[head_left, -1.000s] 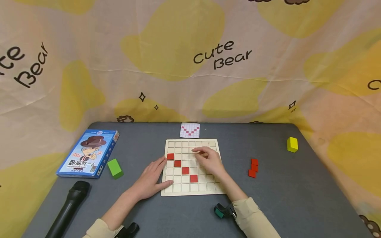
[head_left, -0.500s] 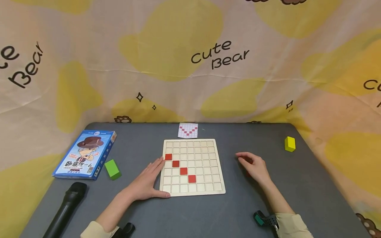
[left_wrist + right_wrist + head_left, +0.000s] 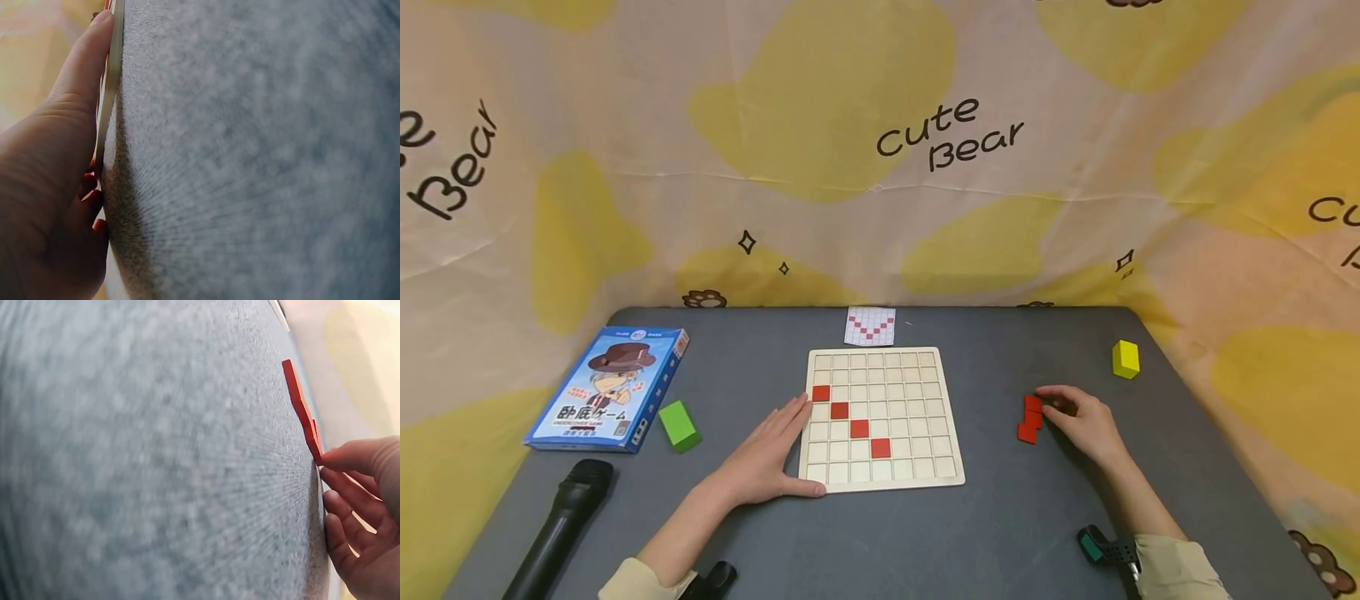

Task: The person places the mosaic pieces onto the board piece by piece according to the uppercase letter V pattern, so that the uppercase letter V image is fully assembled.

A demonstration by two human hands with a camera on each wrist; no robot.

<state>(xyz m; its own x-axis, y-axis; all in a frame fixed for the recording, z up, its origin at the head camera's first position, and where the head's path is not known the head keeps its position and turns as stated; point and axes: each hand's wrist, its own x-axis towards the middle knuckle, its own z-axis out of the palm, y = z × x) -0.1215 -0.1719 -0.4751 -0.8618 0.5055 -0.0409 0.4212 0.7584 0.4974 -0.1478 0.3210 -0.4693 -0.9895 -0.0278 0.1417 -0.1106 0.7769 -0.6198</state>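
A pale gridded board (image 3: 917, 478) lies mid-table with several red tiles set in a descending diagonal, the lowest tile (image 3: 880, 448) near its middle. My left hand (image 3: 758, 462) rests with straight fingers along the board's left edge, its thumb at the lower left corner; the left wrist view shows the thumb (image 3: 78, 69) against the rim. To the right, loose red tiles (image 3: 1026, 432) lie together on the table. The fingertips of my right hand (image 3: 1084, 423) touch the right side of this group, index and thumb apart. In the right wrist view the thumb meets the end of the tiles (image 3: 300, 406).
A small pattern card (image 3: 870, 326) lies behind the board. On the left are a blue game box (image 3: 610, 387), a green block (image 3: 680, 426) and a black microphone (image 3: 561, 517). A yellow block (image 3: 1125, 359) stands at the back right.
My right hand has moved from over the board rightward to the loose red tiles. My left thumb has slid down to the board's lower left corner.
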